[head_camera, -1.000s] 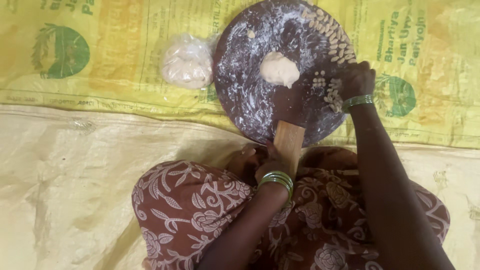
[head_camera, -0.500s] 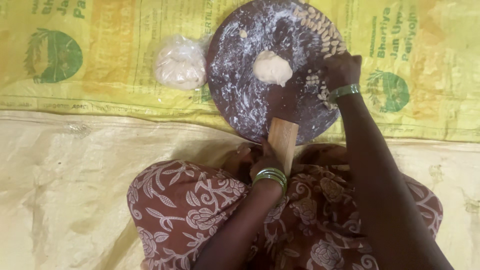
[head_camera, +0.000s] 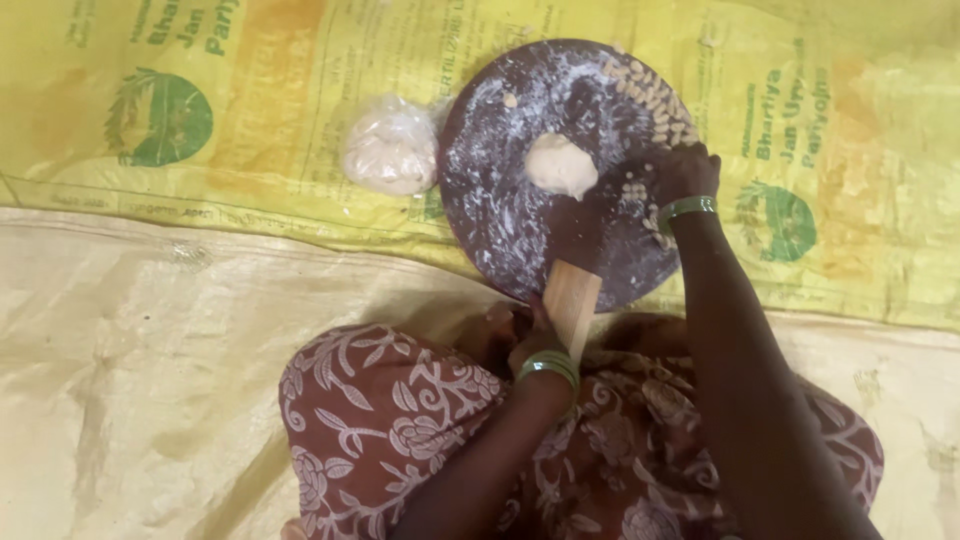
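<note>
A round dark wooden board (head_camera: 500, 225), dusted with flour, lies on a yellow printed sack. A pale lump of dough (head_camera: 560, 165) sits near the board's middle. Several small dough pieces (head_camera: 655, 100) line its right rim. My right hand (head_camera: 683, 172), with a green bangle at the wrist, rests on the right rim with its fingers curled over those pieces; whether it holds one is hidden. My left hand (head_camera: 528, 338), also with green bangles, grips a pale wooden handle (head_camera: 572, 298) that sticks out at the board's near edge.
A clear plastic bag of dough (head_camera: 390, 155) lies just left of the board. The yellow sack (head_camera: 250, 120) covers the far floor and a cream plastic sheet (head_camera: 140, 380) the near floor. My lap, in brown flowered cloth (head_camera: 380, 420), fills the bottom centre.
The view has shifted slightly. Both hands stay where they were against the board, the right at the rim pieces and the left on the handle.
</note>
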